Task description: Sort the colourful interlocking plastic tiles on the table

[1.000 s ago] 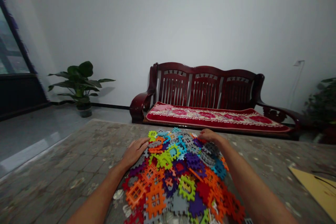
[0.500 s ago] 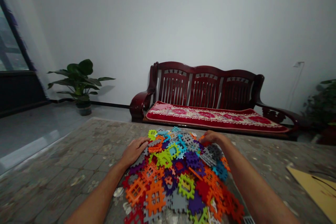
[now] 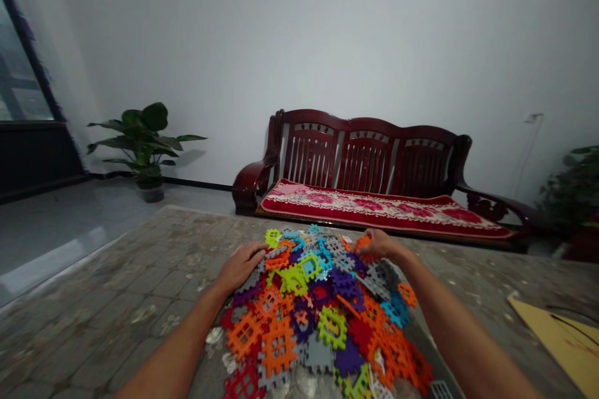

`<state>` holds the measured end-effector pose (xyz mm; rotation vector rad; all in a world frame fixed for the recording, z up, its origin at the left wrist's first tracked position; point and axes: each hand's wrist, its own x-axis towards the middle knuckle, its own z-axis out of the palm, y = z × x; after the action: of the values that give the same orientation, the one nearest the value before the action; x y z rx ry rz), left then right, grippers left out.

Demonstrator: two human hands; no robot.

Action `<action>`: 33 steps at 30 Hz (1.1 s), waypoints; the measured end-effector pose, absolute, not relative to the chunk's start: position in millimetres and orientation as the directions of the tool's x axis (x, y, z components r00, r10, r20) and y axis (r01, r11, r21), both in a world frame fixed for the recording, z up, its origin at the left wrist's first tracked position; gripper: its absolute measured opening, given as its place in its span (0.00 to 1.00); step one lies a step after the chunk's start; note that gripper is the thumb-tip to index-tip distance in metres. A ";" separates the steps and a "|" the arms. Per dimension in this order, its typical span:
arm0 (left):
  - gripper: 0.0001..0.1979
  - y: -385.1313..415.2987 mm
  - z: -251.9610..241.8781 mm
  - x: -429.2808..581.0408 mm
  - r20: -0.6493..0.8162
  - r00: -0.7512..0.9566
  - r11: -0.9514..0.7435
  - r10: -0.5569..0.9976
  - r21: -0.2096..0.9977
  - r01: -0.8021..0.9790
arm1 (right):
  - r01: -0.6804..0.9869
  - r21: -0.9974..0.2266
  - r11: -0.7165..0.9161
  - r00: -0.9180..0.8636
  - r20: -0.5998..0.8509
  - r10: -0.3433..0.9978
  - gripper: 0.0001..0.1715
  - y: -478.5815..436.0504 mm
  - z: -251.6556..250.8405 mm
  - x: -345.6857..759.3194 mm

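A heap of plastic interlocking tiles point(image 3: 319, 354) with toothed edges lies in front of me, in orange, purple, grey, lime, blue and red. My left hand point(image 3: 242, 267) rests against the heap's left edge, fingers stretched out beside grey and orange pieces. At the far right of the heap, my right hand point(image 3: 380, 244) pinches an orange interlocking tile point(image 3: 363, 245) between thumb and fingers. Dark grey tiles point(image 3: 384, 274) lie just below that hand, and a blue tile point(image 3: 395, 308) sits nearer its forearm. The left fingertips partly hide what they touch.
The heap lies on a table with a grey patterned cover point(image 3: 116, 280). To the right is a yellowish board point(image 3: 556, 340) with dark thin strands over it. Behind the table stands a dark wooden bench point(image 3: 250, 184) with a red runner; a potted plant point(image 3: 150, 137) is at left.
My right hand has lifted slightly, and the orange tile now shows upright in its fingers. The left hand has stayed almost in place at the heap's edge.
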<state>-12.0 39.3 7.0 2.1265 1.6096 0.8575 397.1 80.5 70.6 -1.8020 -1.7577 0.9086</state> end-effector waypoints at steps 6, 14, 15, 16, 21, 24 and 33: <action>0.23 37.5 9.3 -10.2 0.253 0.168 -0.291 0.953 0.601 0.745 | 0.457 -0.889 0.029 -0.053 0.005 0.999 0.27 46.9 109.1 369.4; 0.21 37.3 7.6 -11.4 0.260 0.189 -0.313 0.947 0.610 0.728 | 0.270 -0.961 0.065 -0.219 0.005 0.976 0.29 27.6 116.3 300.1; 0.21 37.2 7.5 -11.5 0.260 0.188 -0.312 0.947 0.612 0.727 | 0.254 -0.966 0.056 -0.224 -0.002 0.975 0.28 27.1 115.5 297.3; 0.21 37.0 7.7 -11.5 0.259 0.186 -0.310 0.948 0.612 0.727 | 0.240 -0.970 0.046 -0.228 -0.010 0.974 0.28 26.5 114.9 296.3; 0.19 35.8 10.1 -10.1 0.243 0.165 -0.284 0.956 0.617 0.734 | 0.259 -0.965 0.031 -0.236 -0.032 0.971 0.25 21.0 119.7 309.2; 0.19 35.5 10.7 -9.6 0.251 0.161 -0.287 0.954 0.622 0.729 | 0.329 -0.941 0.085 -0.235 0.006 0.972 0.27 14.9 128.0 322.2; 0.19 36.2 9.5 -10.2 0.258 0.170 -0.298 0.951 0.624 0.722 | 0.443 -0.882 0.164 -0.241 0.059 0.969 0.31 3.6 137.1 347.1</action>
<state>-10.2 36.2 9.5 2.0953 1.5891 0.8812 347.1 3.6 137.1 -1.3441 -1.7838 1.0172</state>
